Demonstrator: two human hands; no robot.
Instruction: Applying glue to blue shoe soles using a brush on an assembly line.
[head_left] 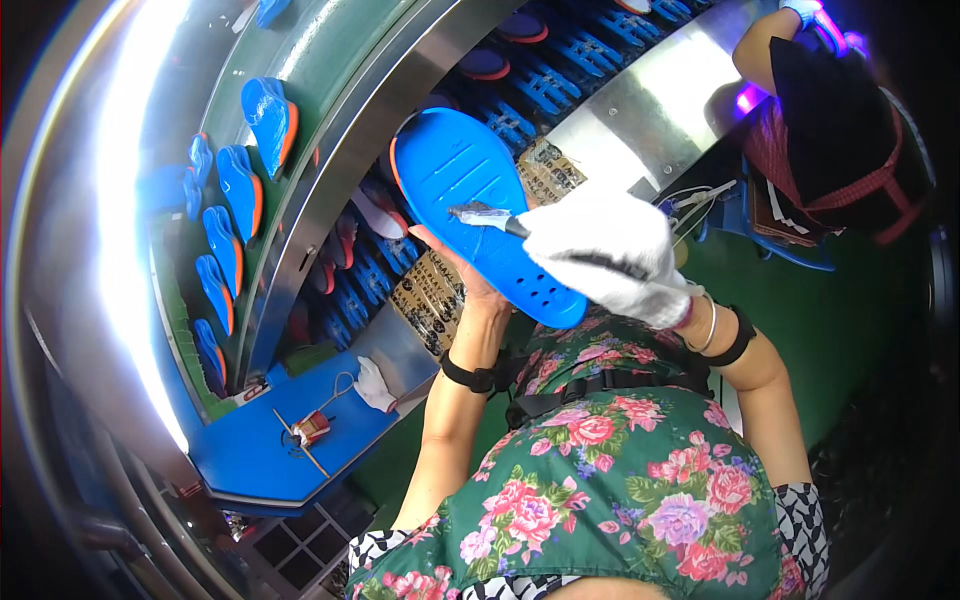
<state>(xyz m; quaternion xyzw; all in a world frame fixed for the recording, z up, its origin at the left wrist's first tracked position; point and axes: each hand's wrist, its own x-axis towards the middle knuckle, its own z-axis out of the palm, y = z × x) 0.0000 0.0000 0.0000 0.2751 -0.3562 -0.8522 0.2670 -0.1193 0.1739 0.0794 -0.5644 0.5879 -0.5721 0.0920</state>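
Observation:
A blue shoe sole (462, 165) with an orange edge on one side is tilted in front of me. It has raised lines in the middle and small holes near its lower end. My left hand (468, 277) is bare and closed on the sole from beneath, its fingers mostly hidden. My right hand (612, 250), in a white glove with a dark stain, grips a brush (482, 216). The brush's dark tip touches the face of the sole, or is just above it; I cannot tell which.
On the left, a green conveyor belt (312, 62) behind a metal rail carries several blue soles (238, 188). Blue racks (560, 85) with shoe parts stand ahead. A blue table (250, 450) holds a small red container (311, 428) and a white glove (373, 385). A co-worker (830, 120) is at right.

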